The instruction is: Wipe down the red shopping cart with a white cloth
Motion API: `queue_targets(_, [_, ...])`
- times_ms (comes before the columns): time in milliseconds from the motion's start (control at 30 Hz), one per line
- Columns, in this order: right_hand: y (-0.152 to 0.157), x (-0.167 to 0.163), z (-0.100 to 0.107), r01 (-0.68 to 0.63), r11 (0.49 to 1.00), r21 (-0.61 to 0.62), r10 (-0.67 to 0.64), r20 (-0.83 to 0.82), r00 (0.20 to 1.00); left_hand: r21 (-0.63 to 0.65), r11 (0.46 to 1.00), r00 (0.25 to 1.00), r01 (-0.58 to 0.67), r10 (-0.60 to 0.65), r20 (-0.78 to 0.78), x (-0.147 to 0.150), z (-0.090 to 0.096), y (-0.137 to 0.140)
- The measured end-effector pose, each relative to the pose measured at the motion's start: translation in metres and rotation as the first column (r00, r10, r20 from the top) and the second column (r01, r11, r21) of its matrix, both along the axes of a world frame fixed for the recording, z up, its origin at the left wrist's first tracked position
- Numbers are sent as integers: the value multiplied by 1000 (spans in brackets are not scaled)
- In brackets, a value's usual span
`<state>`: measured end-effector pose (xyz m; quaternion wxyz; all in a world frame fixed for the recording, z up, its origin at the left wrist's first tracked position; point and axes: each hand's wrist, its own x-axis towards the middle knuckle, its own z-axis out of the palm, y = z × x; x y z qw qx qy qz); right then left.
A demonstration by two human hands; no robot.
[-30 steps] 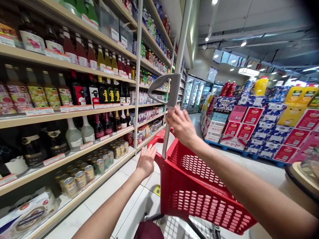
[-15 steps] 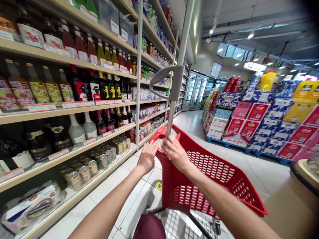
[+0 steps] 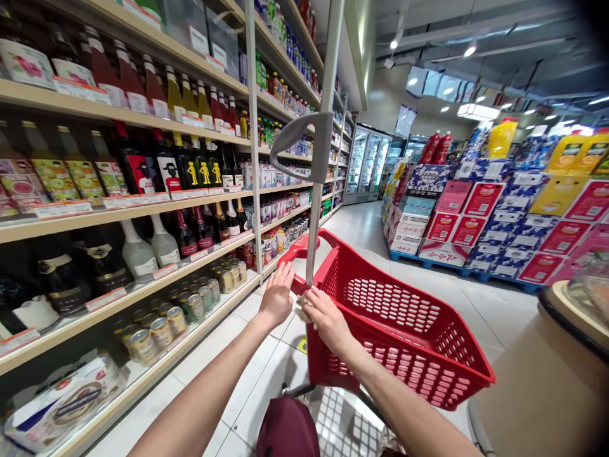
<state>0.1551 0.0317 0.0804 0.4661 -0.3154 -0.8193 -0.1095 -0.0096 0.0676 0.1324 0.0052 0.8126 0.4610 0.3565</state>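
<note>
Basket (image 3: 404,336), red, beside right hand's fingers (image 3: 320,306)

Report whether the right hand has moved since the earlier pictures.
Yes, down: against the grey handle on the metal pole, the right hand went from just below it to the pole's foot by the red basket.

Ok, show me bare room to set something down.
Floor tiles between the red basket and the stacked boxes look open, as does the basket's visible interior. Bottle shelves are packed; left hand and right hand crowd the basket's near corner.
</note>
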Motion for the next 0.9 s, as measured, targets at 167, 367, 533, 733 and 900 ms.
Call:
queue_targets(167, [-23, 1, -17, -158, 884, -441, -83, -478, 874, -335, 936, 740, 111, 147, 656, 17, -52, -38])
queue_targets(367, [-46, 11, -21, -520, 650, -554, -311, -818, 483, -567, 472, 494, 675, 282, 822, 44, -90, -76])
queue_targets(533, [-57, 43, -22, -495, 642, -586, -506, -809, 301, -595, 622, 456, 509, 391, 799, 41, -86, -73])
queue_targets(733, [-63, 48, -18, -515, 657, -550, -530, -823, 203, -671, 703, 589, 235, 446, 674, 37, -83, -73])
queue_targets(900, [-66, 43, -5, -466, 664, -585, -572, -798, 187, -542, 816, 663, 203, 293, 689, 49, -76, -98])
